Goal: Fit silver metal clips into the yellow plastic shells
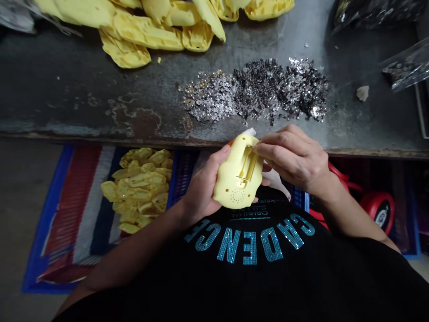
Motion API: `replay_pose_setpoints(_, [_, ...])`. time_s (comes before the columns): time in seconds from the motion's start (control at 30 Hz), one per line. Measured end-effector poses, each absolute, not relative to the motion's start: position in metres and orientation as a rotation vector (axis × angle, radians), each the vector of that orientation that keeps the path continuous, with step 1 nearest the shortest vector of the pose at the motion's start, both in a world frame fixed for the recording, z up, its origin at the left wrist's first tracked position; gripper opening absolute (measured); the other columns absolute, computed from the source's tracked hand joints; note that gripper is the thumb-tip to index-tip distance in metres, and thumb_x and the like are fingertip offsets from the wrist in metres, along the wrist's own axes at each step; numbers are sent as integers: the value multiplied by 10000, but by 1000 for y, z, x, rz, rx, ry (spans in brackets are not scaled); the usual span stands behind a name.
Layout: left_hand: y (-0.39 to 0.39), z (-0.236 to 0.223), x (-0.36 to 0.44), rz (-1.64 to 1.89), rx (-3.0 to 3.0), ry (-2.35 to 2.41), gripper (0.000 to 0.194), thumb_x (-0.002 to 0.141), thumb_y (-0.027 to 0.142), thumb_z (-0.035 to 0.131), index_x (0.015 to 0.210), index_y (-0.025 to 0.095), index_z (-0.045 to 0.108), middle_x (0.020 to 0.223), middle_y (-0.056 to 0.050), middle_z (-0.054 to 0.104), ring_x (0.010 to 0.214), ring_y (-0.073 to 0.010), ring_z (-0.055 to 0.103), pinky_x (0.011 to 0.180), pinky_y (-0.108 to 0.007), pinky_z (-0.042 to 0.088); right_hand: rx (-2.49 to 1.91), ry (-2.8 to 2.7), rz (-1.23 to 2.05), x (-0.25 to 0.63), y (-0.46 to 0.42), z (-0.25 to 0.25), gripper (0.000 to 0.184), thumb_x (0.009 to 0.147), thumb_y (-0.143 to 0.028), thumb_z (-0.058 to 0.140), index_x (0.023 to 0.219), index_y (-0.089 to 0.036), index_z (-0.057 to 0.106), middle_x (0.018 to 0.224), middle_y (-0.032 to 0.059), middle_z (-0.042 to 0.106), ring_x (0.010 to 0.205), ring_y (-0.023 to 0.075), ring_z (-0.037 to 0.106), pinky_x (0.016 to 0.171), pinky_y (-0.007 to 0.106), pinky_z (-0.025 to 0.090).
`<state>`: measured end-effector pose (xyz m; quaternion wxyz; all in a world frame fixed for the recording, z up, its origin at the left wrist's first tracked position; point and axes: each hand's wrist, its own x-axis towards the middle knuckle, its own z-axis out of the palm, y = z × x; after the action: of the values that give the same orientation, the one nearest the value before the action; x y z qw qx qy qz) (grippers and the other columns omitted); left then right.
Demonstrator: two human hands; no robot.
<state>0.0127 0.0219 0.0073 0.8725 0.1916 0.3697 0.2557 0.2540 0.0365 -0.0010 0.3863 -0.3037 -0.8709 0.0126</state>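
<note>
My left hand (208,183) is wrapped round a yellow plastic toy housing (231,179), holding it in front of my chest. Its back faces up, with an open battery compartment (248,167), screw holes and a round pattern of speaker holes. The fingers of my right hand (295,156) are pinched together at the compartment's upper end. Whatever small piece they may hold is hidden by the fingertips. Beyond the hands, a spread heap of small shiny metal contact plates (258,89) lies on the bench.
Yellow plastic shells (144,31) are piled at the back of the dark metal bench (67,98). Bagged metal pieces (407,67) lie at the right. Below the bench edge stand a blue crate (36,250) with yellow parts (140,183) and a red round object (377,212).
</note>
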Motion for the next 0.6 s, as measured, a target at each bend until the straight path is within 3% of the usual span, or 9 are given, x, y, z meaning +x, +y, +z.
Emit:
replay_pose_setpoints(0.23, [23,0,8,533,359,693,732,1023,735,660,1528,208,701,1264,-158,881,1068,-420,883,674,-423,735,-859,-2072,47,252,32,-10,314,1143,-234,664,1432,-308,762,1160,57,858,934,225,736,818,411,590])
replay_pose_setpoints(0.43, [21,-4,5,567,342,662,775,969,742,762,1537,221,683,1171,-125,896,952,-395,897,646,-446,745,-843,-2119,-63,251,27,-17,365,1112,-240,712,1468,-289,776,1204,69,878,934,238,740,770,414,565])
replay_pose_setpoints(0.6, [18,-1,5,592,355,735,732,986,728,742,1538,247,705,1063,-88,900,887,-360,888,651,-401,727,-838,-2081,-7,250,26,-17,377,1090,-244,757,1459,-313,797,1197,63,887,922,233,751,788,419,583])
